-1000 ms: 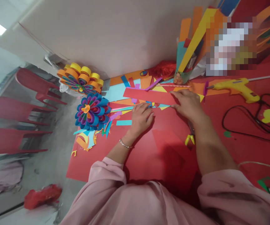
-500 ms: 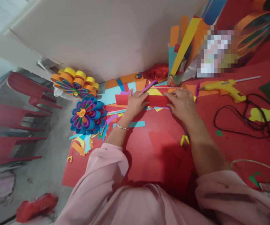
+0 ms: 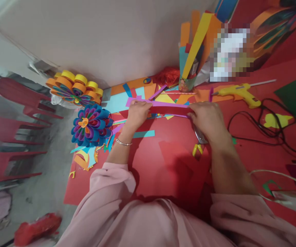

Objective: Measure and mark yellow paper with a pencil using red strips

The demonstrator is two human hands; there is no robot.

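My left hand (image 3: 139,113) pinches the left end of a red paper strip (image 3: 170,110), and its fingertips are partly hidden. At the other end, my right hand (image 3: 207,119) grips the same strip between thumb and fingers. Purple paper (image 3: 166,103) shows along the strip's upper and lower long edges; whether it is joined to the red cannot be seen. The strip is stretched level between both hands, over coloured paper scraps. Beneath my right wrist lies a tool with yellow handles (image 3: 197,150), partly hidden. A light blue paper strip (image 3: 145,133) lies just nearer than my left hand.
Two layered paper flowers, one blue and purple (image 3: 91,126) and one orange and yellow (image 3: 73,85), stand at the left. A yellow glue gun (image 3: 236,92) with a black cord (image 3: 259,120) lies right. Paper strips stand in a cup (image 3: 186,84) by the wall.
The red strip, earlier flat under my hands, now shows purple along its edges. My hands have moved a little further apart, with fingers closed round its ends. The view has shifted slightly.
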